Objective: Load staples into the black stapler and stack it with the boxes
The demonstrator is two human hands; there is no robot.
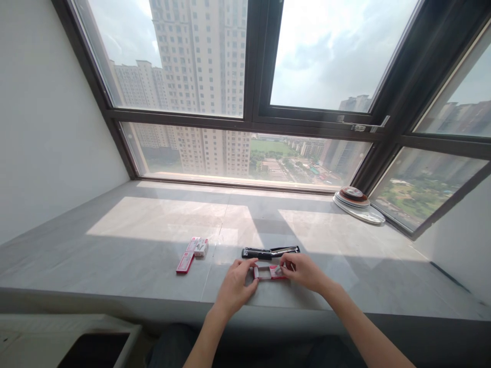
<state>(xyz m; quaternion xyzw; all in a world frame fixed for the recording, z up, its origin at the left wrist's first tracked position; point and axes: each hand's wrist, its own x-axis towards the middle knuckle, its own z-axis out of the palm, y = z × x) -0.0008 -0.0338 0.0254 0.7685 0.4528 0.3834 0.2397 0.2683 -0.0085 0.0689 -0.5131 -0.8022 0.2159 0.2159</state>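
Note:
A small red-and-white box point(264, 273) lies on the grey sill between my hands, with a pale, tray-like middle part showing. My left hand point(237, 283) has its thumb and fingers around the box's left end. At the right end, my right hand point(301, 271) pinches with thumb and fingertips by the red printed part; any small item between those fingertips is too small to name. Just beyond the box lies a black stapler point(270, 252), opened out flat. Farther left are red-and-white boxes point(185, 262) and a small white box point(201, 247) touching them.
A stack of plates or lids point(353, 197) sits in the right back corner of the stone sill point(146, 255). Dark window frames rise behind it. The sill's front edge runs below my wrists, and a white piece of furniture point(49, 327) stands at lower left.

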